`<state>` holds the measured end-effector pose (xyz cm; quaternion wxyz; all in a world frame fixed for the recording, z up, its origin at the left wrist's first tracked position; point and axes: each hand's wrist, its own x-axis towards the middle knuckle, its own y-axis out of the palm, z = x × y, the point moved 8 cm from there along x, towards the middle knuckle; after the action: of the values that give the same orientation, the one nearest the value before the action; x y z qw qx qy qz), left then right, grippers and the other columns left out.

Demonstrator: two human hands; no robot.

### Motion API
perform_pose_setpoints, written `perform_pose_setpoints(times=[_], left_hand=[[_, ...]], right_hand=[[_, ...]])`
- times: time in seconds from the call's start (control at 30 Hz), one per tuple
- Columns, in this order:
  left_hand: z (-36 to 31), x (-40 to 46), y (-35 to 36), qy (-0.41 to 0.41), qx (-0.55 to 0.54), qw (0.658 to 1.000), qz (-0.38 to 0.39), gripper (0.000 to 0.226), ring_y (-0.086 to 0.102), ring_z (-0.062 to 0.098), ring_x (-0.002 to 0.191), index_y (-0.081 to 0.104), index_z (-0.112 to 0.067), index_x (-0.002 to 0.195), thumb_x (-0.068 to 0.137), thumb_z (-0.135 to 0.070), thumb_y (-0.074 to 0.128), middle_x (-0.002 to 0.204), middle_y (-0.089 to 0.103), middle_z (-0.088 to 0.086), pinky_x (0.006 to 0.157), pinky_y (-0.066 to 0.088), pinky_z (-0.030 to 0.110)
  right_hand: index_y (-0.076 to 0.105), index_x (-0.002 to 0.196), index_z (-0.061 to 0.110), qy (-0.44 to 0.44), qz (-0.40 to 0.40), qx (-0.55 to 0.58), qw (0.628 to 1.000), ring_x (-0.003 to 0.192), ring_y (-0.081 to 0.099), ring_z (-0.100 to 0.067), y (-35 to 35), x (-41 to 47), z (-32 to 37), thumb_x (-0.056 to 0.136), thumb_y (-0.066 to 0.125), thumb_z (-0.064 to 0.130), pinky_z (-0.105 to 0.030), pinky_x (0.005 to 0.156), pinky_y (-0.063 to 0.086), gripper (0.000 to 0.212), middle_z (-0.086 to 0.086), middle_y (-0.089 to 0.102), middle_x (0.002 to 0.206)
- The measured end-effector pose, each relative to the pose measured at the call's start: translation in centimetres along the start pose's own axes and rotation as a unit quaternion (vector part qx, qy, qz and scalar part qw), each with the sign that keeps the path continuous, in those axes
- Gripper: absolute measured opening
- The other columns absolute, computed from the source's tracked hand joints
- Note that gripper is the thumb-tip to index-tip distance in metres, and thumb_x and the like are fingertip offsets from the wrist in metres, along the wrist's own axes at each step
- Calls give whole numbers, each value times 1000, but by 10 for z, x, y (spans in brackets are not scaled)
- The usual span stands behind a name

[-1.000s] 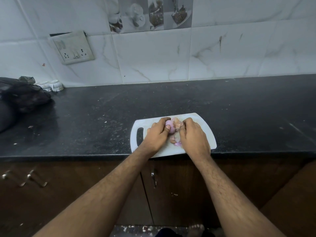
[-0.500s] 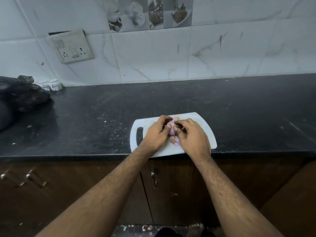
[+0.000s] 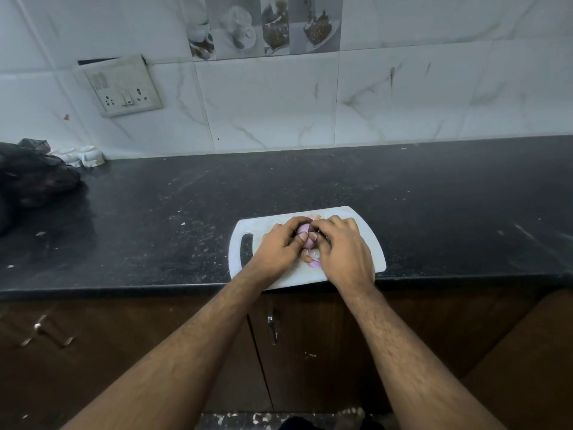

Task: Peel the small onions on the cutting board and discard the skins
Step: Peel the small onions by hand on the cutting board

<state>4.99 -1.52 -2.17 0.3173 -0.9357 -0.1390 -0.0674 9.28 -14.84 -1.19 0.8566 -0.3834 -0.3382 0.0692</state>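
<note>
Most of the pink onion [image 3: 303, 236] is covered by the two hands closed around it, the left hand [image 3: 276, 248] and the right hand [image 3: 344, 248], so whether any skin remains on it cannot be told. Just below it, peeled bits [image 3: 311, 259] peek out from under the right hand, too small to count. The middle of the cutting board [image 3: 369, 243] is hidden beneath both hands. At the left edge of the frame a dark bundle [image 3: 31, 178] is cut off; what it is cannot be told. At the bottom edge, a foot [image 3: 350, 417] is only partly in view.
</note>
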Motion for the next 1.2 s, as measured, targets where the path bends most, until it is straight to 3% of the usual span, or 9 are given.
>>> perform_pose_setpoints(times=[0.23,0.43,0.53,0.6,0.67,0.77,0.87,1.03,1.2], left_hand=[[2,0,3,0,22,1000,1,35,55,19,125,58,-31,139,109,-19,46,125,70,-6,113,40,50],[6,1,-3,-17,-19,999,-30,32,60,21,123,59,-22,136,107,-14,48,129,65,6,110,47,45],[0,-3,-4,15,-48,998,-33,33,63,16,115,61,-22,128,102,-3,54,124,67,0,101,53,29],[-6,-6,-6,36,-88,995,-30,33,66,12,109,59,-19,122,98,4,57,121,70,-5,90,53,17],[-7,-7,-7,38,-129,991,-23,33,70,16,104,56,-17,122,97,4,61,122,71,-1,87,56,22],[-4,-7,-10,24,-163,986,-32,34,70,22,107,54,-18,124,94,-7,65,127,66,2,89,58,30],[4,-7,-15,-37,-160,984,-75,35,66,16,111,56,-18,126,92,-22,59,131,62,0,85,51,15],[2,-1,-3,-24,117,991,-55,32,45,19,119,72,-22,118,103,-46,55,116,63,-2,95,33,37],[10,-3,-4,-24,-95,995,-18,28,75,17,100,72,-20,118,94,-34,73,104,79,-2,96,58,43]], right_hand=[[58,103,25,-14,47,-26,998,95,41,-10,8,1,2,102,47,22,-29,68,42,11,12,53,101],[54,107,25,2,48,48,998,103,42,-7,5,-1,-5,105,43,22,-29,71,38,12,15,53,103],[52,107,28,95,4,96,991,105,52,-12,0,0,-16,107,33,28,-34,73,43,19,14,55,100],[53,125,28,85,29,82,993,111,55,-15,4,1,-11,107,29,44,-35,79,45,34,10,60,118],[51,140,27,39,65,24,997,116,55,-17,12,2,-6,105,36,50,-35,82,46,44,6,59,128],[55,137,32,25,55,33,998,113,55,-12,13,3,-10,101,50,49,-30,76,43,40,12,59,123],[57,126,41,17,56,82,995,102,56,-3,12,1,-10,95,62,50,-29,72,47,33,22,56,115],[55,121,38,-6,41,70,997,105,55,-1,9,1,-5,90,72,27,-30,76,50,37,22,54,122],[50,120,44,8,98,143,985,95,59,10,15,2,-10,86,77,24,-28,75,52,48,30,47,124]])
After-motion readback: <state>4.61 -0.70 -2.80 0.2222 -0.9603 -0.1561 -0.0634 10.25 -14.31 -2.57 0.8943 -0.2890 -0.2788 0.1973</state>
